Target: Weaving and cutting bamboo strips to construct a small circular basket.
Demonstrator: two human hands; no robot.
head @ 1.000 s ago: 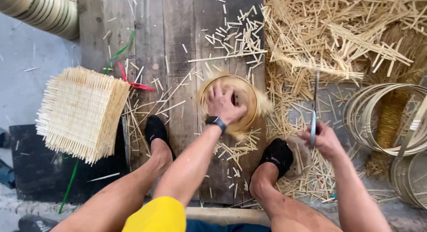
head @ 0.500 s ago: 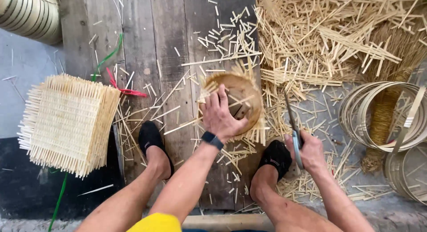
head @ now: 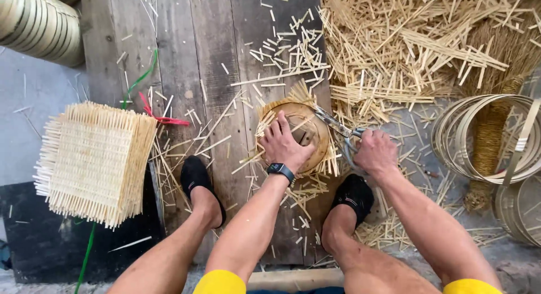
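Note:
My left hand (head: pixel 286 144) presses flat on a round woven bamboo piece with a hoop rim (head: pixel 307 127) that lies on the wooden planks (head: pixel 214 57) between my feet. Loose strip ends stick out around its edge. My right hand (head: pixel 376 152) grips the handles of metal shears (head: pixel 338 126). The blades point up-left and reach the rim of the round piece on its right side. A dark watch sits on my left wrist.
A stack of square woven bamboo mats (head: pixel 93 161) lies at the left. Cut bamboo strips (head: pixel 417 40) pile up at the upper right and litter the planks. Bamboo hoops (head: pixel 490 139) lie at the right, stacked hoops (head: pixel 36 23) at the upper left.
My right hand has swung the shears from upright at the right side over to the rim of the round piece. My left hand has stayed on the piece.

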